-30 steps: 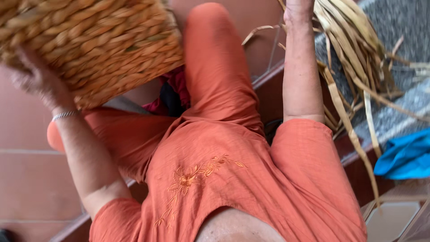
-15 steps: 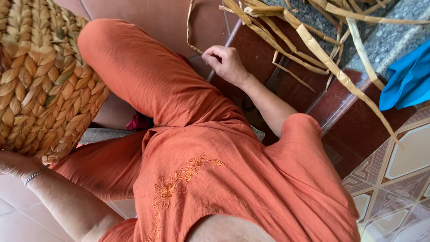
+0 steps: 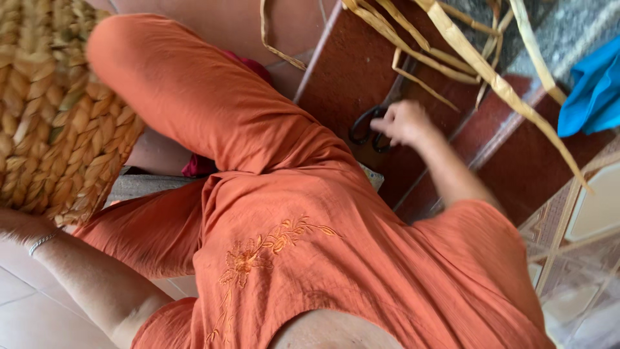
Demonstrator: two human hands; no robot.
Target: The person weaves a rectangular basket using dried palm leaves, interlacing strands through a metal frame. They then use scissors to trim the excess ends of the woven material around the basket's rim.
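"Where are the black-handled scissors?"

"On the dark red step, touching the right hand. Its fingers curl at the handles; I cannot tell if it grips them."

"And beyond?"

"Long dry yellow straw strips lie above. The left hand, mostly hidden, is against the big woven straw basket."

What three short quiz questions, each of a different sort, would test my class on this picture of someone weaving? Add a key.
1. True or false: the right hand is at the black scissors.
2. Which colour is the cloth at the upper right: A red, B blue, C green?
3. Fill in: the left hand steadies a woven ____.

Key: 1 true; 2 B; 3 basket.
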